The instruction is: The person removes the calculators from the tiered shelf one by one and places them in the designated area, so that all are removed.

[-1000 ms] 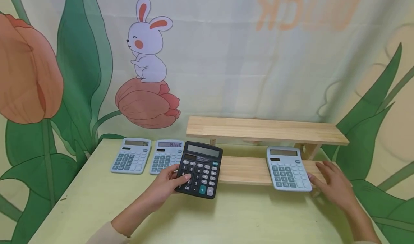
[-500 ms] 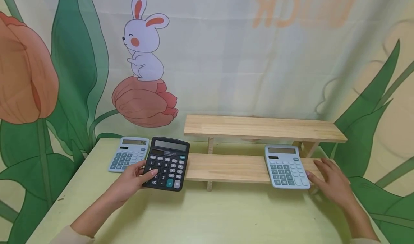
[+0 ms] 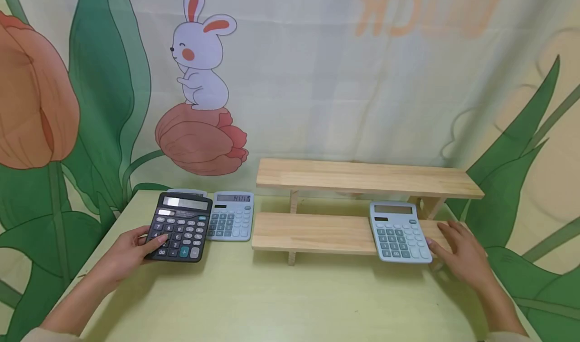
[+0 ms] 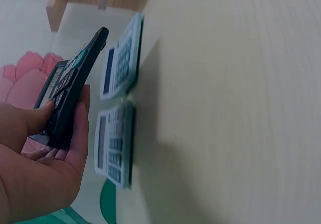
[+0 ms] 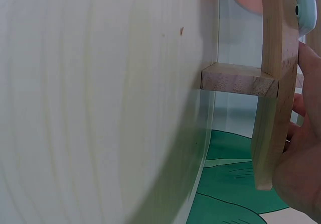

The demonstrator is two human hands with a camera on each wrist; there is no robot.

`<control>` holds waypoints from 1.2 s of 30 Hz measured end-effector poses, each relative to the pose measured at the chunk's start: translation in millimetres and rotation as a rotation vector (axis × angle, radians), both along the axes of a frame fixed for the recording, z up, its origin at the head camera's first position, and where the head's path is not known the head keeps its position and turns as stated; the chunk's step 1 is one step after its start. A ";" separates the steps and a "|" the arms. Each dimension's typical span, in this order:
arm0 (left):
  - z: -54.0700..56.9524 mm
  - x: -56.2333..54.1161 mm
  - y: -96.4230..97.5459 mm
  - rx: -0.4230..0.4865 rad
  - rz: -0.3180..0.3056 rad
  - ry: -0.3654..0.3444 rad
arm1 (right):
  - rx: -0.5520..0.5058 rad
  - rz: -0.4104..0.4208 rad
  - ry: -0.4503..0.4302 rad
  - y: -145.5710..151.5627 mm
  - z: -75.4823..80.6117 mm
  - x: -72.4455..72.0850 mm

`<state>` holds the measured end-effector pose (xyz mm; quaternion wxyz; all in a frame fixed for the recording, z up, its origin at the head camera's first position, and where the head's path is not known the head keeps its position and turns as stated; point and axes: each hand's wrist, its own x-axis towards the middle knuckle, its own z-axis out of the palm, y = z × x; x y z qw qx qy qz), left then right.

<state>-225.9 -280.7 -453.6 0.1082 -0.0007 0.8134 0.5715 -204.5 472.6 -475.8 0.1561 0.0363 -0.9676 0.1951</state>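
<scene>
Above the table, the left grip pinches a black calculator

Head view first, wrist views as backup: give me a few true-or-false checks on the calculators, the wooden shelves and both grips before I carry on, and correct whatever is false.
1. The left grip holds the black calculator. True.
2. The black calculator lies flat on the table. False: it is held tilted above the table.
3. The right grip is at the right end of the lower shelf. True.
4. The calculator on the wooden stand is on its upper shelf. False: that light-blue calculator is on the lower shelf.
5. Four calculators are in view, and all are black. False: one is black, three are light blue.
</scene>
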 end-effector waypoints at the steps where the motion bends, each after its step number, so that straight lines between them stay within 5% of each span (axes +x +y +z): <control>1: -1.7 0.1 -5.7 -0.009 0.008 -0.006 | 0.000 0.001 0.000 -0.6 0.4 0.0; 13: -24.5 0.1 -41.5 -0.149 0.052 -0.087 | 0.006 0.002 0.004 1.9 -1.0 2.6; 22: -31.9 6.9 -47.0 -0.100 0.039 -0.124 | 0.006 0.004 -0.004 0.2 0.0 0.3; 30: -31.6 7.8 -50.4 -0.240 -0.015 -0.146 | 0.010 -0.002 -0.008 0.0 0.3 -1.5; 36: -31.1 9.1 -51.8 -0.377 -0.006 -0.080 | 0.005 -0.006 -0.011 -0.7 -0.4 0.1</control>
